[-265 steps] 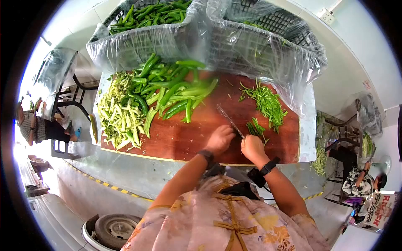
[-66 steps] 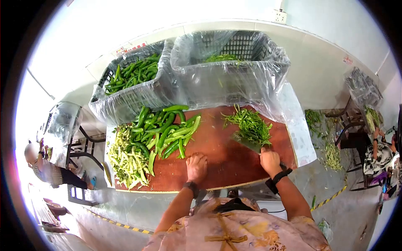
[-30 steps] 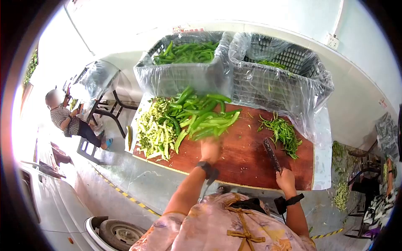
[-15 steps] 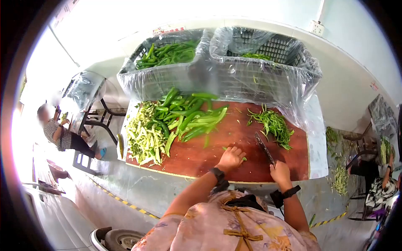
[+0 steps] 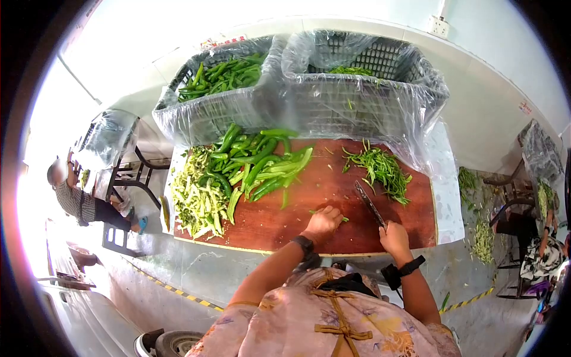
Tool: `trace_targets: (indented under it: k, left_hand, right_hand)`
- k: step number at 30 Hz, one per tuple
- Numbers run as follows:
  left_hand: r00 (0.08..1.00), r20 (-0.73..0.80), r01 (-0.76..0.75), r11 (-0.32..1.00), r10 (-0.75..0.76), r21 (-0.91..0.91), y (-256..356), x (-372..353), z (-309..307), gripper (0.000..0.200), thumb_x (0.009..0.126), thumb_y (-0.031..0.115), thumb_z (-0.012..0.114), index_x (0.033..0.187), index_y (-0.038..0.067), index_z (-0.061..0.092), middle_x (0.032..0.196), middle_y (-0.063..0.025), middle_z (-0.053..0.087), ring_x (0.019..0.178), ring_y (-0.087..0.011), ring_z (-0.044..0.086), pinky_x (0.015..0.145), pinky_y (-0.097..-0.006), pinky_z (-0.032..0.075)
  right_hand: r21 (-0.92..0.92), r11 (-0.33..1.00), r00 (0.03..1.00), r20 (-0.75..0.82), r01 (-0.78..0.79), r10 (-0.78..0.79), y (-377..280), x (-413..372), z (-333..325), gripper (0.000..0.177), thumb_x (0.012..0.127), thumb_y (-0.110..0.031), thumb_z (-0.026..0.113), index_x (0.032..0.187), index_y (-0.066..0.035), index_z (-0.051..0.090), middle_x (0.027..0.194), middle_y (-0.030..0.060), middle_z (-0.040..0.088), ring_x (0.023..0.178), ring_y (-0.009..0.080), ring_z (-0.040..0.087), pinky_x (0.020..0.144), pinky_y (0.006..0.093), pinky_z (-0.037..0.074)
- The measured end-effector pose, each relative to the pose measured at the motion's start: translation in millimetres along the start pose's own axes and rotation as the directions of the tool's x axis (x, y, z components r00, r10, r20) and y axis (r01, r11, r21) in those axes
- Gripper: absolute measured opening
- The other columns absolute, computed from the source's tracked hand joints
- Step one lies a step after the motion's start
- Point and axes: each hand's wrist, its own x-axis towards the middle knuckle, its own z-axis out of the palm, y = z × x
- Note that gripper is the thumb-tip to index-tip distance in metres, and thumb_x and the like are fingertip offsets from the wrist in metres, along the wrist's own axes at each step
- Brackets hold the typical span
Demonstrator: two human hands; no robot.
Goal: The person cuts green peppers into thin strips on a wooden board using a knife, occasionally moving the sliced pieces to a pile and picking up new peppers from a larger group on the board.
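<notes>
My left hand (image 5: pixel 325 221) is closed over a green pepper piece (image 5: pixel 344 219) on the red-brown board (image 5: pixel 279 229); its ends stick out past the fingers. A knife (image 5: pixel 370 203) is in my right hand (image 5: pixel 394 239), its dark blade pointing up and to the left over the board. Beyond the blade lies a heap of thin green strips (image 5: pixel 383 172). Whole and split green peppers (image 5: pixel 256 157) are piled left of centre. Beside them, at the board's left end, is a pale heap of cut cores and seeds (image 5: pixel 196 199).
Behind the board stand two plastic-lined crates, the left crate (image 5: pixel 208 110) holding green peppers and the right crate (image 5: pixel 363 107) some green strips. One person (image 5: pixel 83 202) is at far left, another (image 5: pixel 541 253) at far right. Scraps (image 5: pixel 483 238) lie on the floor.
The whole view has shifted slightly, with the crates and board now a little further left. At far left, the person's arm has risen. Both my hands keep their holds.
</notes>
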Motion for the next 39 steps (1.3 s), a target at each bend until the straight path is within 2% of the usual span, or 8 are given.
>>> trace_targets:
  k: [6,12,14,17,21,23,32,39]
  left_hand:
    - [0.997,-0.022,-0.077,0.995,0.075,-0.067,0,-2,-4,0.012,0.071,0.012,0.055,0.083,0.009,0.057,0.081,-0.0043,0.052,0.082,-0.022,0.053,0.068,-0.0329,0.047]
    - [0.996,0.081,-0.032,0.998,0.027,0.061,-17,12,7,0.017,0.075,0.015,0.054,0.09,0.01,0.059,0.086,-0.0062,0.054,0.085,-0.0242,0.053,0.073,-0.0372,0.046]
    - [0.999,-0.006,0.041,0.992,-0.041,0.116,-23,21,6,0.018,0.076,0.016,0.052,0.091,0.009,0.06,0.088,-0.0063,0.055,0.086,-0.0245,0.053,0.075,-0.0384,0.045]
    - [0.994,0.048,0.087,0.986,-0.095,0.141,-29,36,4,0.019,0.077,0.017,0.051,0.092,0.009,0.06,0.089,-0.0065,0.055,0.086,-0.0242,0.053,0.075,-0.0377,0.045]
    - [0.997,-0.078,0.006,0.974,0.012,0.228,-27,41,12,0.018,0.077,0.016,0.051,0.091,0.008,0.059,0.088,-0.0065,0.055,0.085,-0.0237,0.053,0.071,-0.0367,0.045]
    - [1.0,-0.005,0.022,0.978,-0.021,0.207,-24,34,22,0.016,0.076,0.016,0.051,0.088,0.008,0.058,0.086,-0.0064,0.054,0.083,-0.0235,0.053,0.069,-0.036,0.045]
    - [0.998,-0.01,-0.058,0.997,0.058,0.048,-20,14,17,0.003,0.074,0.013,0.053,0.074,0.01,0.054,0.076,-0.0056,0.05,0.079,-0.0239,0.052,0.069,-0.0365,0.045]
    - [1.0,-0.018,0.0,0.991,-0.003,-0.133,-1,11,8,0.019,0.072,0.009,0.055,0.09,0.007,0.061,0.088,-0.0052,0.057,0.088,-0.0244,0.054,0.077,-0.0363,0.046]
  right_hand:
    - [0.007,1.0,1.0,0.017,-0.019,0.019,4,0,5,0.023,0.083,-0.023,0.057,0.083,0.0,0.058,0.081,0.0222,0.062,0.08,0.0397,0.06,0.071,0.0487,0.047]
    - [0.02,1.0,1.0,-0.027,0.002,-0.001,8,2,8,0.021,0.08,-0.02,0.059,0.083,0.0,0.058,0.077,0.0226,0.061,0.076,0.0419,0.058,0.067,0.0491,0.046]
    - [0.046,0.999,1.0,-0.018,0.011,-0.01,6,1,6,0.02,0.08,-0.02,0.059,0.084,0.0,0.059,0.078,0.0228,0.061,0.077,0.0418,0.058,0.067,0.0489,0.046]
    - [0.04,0.999,1.0,-0.021,-0.001,0.002,3,0,4,0.019,0.08,-0.019,0.059,0.085,-0.001,0.06,0.077,0.0227,0.062,0.076,0.0413,0.059,0.067,0.0487,0.047]
    - [0.042,0.998,0.999,-0.006,-0.044,0.045,1,-1,5,0.019,0.08,-0.019,0.059,0.086,-0.001,0.06,0.077,0.0222,0.062,0.076,0.0408,0.059,0.067,0.0485,0.047]
    - [0.046,0.999,0.999,-0.023,-0.026,0.027,-1,-3,2,0.019,0.081,-0.019,0.059,0.086,-0.001,0.059,0.077,0.0216,0.062,0.076,0.0406,0.059,0.067,0.0484,0.047]
    - [0.036,0.998,0.999,-0.014,-0.041,0.042,-1,-1,4,0.021,0.081,-0.02,0.059,0.087,-0.001,0.06,0.076,0.021,0.062,0.076,0.0407,0.059,0.068,0.0482,0.047]
    - [0.031,1.0,0.999,-0.048,-0.004,0.005,6,0,10,0.021,0.081,-0.022,0.058,0.085,-0.001,0.059,0.075,0.0207,0.062,0.075,0.0407,0.059,0.067,0.0484,0.047]
